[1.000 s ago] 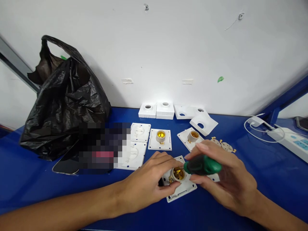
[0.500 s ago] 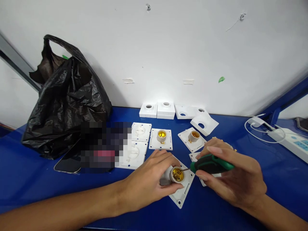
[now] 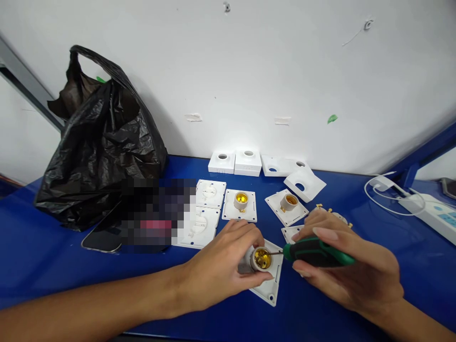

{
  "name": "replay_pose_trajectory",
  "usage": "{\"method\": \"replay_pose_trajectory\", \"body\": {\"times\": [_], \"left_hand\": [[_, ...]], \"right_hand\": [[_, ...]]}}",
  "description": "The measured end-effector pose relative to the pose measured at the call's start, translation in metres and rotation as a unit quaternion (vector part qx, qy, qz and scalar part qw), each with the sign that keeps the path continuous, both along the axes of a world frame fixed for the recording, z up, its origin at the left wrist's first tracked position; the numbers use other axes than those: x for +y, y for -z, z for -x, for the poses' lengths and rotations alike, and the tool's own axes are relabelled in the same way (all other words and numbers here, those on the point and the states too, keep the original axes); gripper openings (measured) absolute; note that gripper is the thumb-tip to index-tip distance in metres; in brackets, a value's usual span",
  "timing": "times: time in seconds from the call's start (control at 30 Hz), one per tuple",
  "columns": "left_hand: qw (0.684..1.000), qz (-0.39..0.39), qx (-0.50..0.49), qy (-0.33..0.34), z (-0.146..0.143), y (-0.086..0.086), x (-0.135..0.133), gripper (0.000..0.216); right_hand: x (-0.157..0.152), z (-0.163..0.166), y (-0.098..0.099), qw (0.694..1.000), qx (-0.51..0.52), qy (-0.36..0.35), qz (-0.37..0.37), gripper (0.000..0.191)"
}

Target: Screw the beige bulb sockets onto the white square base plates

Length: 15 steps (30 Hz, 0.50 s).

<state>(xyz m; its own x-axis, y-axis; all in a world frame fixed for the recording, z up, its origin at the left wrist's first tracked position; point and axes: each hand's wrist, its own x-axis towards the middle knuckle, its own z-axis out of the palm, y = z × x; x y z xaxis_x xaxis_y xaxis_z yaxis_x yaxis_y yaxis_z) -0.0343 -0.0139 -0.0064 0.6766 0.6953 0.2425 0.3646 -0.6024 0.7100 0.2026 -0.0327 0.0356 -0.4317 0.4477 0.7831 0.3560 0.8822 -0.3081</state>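
My left hand (image 3: 231, 261) is closed around a round lamp socket (image 3: 261, 259) lined with brass-coloured metal, which sits on a square white base plate (image 3: 268, 285) on the table. Between the fingers and thumb of my right hand (image 3: 352, 261) is a screwdriver (image 3: 317, 252) with a green and black handle. Its thin shaft points left, and the tip reaches inside the socket; what it touches there is too small to make out. Another white plate (image 3: 290, 232) lies partly hidden behind my right hand.
Base plates with sockets (image 3: 239, 213) (image 3: 287, 208) and plain white plates (image 3: 210, 192) lie beyond my hands. White covers (image 3: 248, 166) line the wall. On the left are a black plastic bag (image 3: 103, 142) and a phone (image 3: 103, 237); on the right, a power strip (image 3: 427, 213).
The base plate and socket have turned slightly under my left hand. My right hand and the screwdriver have shifted a little right and down, with the tip still in the socket.
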Motion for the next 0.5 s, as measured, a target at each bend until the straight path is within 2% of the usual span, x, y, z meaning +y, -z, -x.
{"method": "replay_pose_trajectory", "body": {"times": [0.23, 0.5], "left_hand": [[1.000, -0.012, 0.002, -0.002, 0.001, 0.001, 0.000, 0.034], [1.000, -0.013, -0.002, 0.001, 0.000, 0.001, 0.001, 0.036]], "right_hand": [[-0.007, -0.001, -0.007, 1.000, 0.019, 0.016, 0.013, 0.076], [-0.009, -0.011, -0.003, 0.999, 0.035, 0.020, 0.006, 0.082]]}}
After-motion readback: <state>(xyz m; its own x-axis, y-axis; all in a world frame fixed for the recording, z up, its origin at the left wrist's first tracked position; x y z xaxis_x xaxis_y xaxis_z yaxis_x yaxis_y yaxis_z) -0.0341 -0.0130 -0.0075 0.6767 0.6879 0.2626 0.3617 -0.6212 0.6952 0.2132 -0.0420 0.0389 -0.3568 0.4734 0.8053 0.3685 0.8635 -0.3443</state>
